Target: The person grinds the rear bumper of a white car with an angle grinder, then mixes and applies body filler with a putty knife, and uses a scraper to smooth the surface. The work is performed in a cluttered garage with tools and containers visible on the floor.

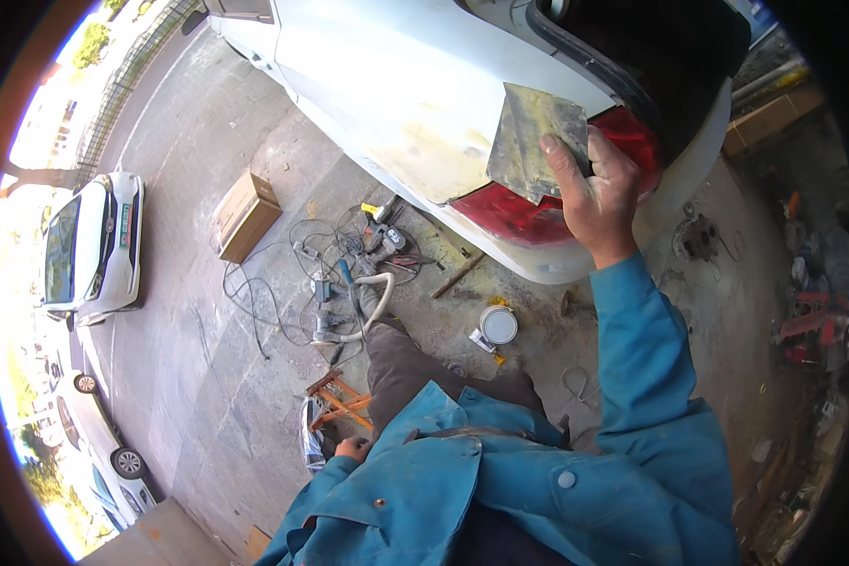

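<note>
A stained grey square sheet (528,132) is gripped in my right hand (590,193), thumb on its face, over the white car's rear body (396,94) beside a red tail light (505,212). Pale yellowish patches mark the white paint. Low at my left side, my left hand (354,447) has curled fingers; whatever they may hold is hidden. An orange folding wooden stool (344,410) stands near it.
Power tools (387,241), hoses and tangled cables lie on the concrete, with a cardboard box (247,215) and a lidded can (498,324). Parked cars (94,241) line the left. Red objects and clutter (811,325) lie at the right.
</note>
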